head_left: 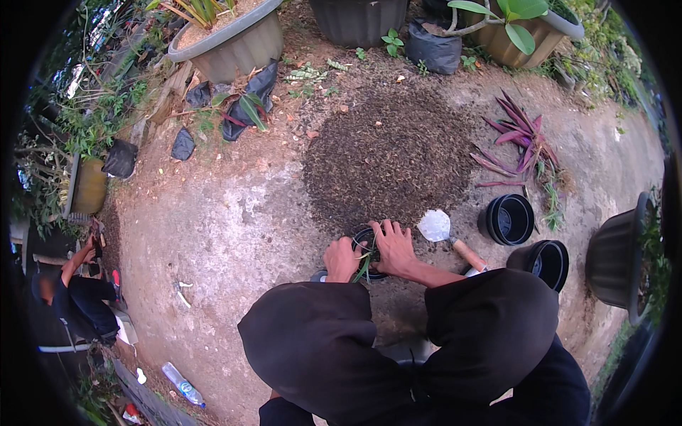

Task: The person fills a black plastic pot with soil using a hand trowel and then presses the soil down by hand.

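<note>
Between my knees and the soil heap stands a small black pot (367,234) with a green narrow-leaved plant (364,267) in it. My left hand (342,258) is at the pot's left side, its fingers curled in by the leaves; what they grip is hidden. Over the right side of the pot lies my right hand (395,248), fingers spread and stretched toward the far rim. A heap of dark soil (391,156) spreads just beyond both hands. Right of my right hand lies a trowel (435,226) with a pale blade and a wooden handle.
Black empty pots (506,219) stand at right, below uprooted purple-leaved plants (524,138). Large planters (238,53) line the far edge, and another big pot (616,259) is far right. At left, another person (82,298) sits low; a plastic bottle (182,385) lies nearer.
</note>
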A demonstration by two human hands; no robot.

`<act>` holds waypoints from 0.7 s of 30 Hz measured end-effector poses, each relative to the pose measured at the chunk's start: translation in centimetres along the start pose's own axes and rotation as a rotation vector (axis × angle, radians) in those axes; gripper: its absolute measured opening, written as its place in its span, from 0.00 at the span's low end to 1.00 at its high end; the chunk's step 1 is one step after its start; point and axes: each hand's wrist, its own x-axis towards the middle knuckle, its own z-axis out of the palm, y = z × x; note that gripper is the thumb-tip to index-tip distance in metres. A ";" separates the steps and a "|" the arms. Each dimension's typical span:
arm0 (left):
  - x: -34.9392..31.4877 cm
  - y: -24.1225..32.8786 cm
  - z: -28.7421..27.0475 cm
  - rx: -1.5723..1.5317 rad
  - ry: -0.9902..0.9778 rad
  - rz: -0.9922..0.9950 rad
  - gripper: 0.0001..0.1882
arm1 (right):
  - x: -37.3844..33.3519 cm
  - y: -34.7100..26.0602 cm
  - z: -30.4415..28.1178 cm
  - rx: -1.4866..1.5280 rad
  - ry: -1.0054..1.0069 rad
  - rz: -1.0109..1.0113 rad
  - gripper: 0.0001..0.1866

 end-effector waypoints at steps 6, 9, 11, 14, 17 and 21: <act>0.2 0.2 -0.4 0.025 -0.006 0.036 0.26 | 0.0 0.6 0.2 0.011 0.013 -0.042 0.58; 0.3 0.1 -0.3 0.015 0.001 0.025 0.26 | 0.1 1.4 0.0 0.143 0.033 -0.106 0.58; 0.3 0.2 -0.3 0.008 -0.010 0.026 0.26 | 0.3 2.8 -0.5 0.218 -0.017 -0.136 0.59; 0.2 0.0 -0.1 0.003 0.015 0.022 0.26 | 1.0 3.7 -2.2 0.197 -0.053 -0.091 0.60; 0.2 0.0 -0.1 0.017 0.015 0.023 0.26 | 1.2 3.9 -2.3 0.197 -0.078 -0.018 0.58; 0.2 0.3 -0.4 -0.003 -0.019 0.024 0.27 | 1.5 3.9 -1.7 0.160 -0.175 0.050 0.56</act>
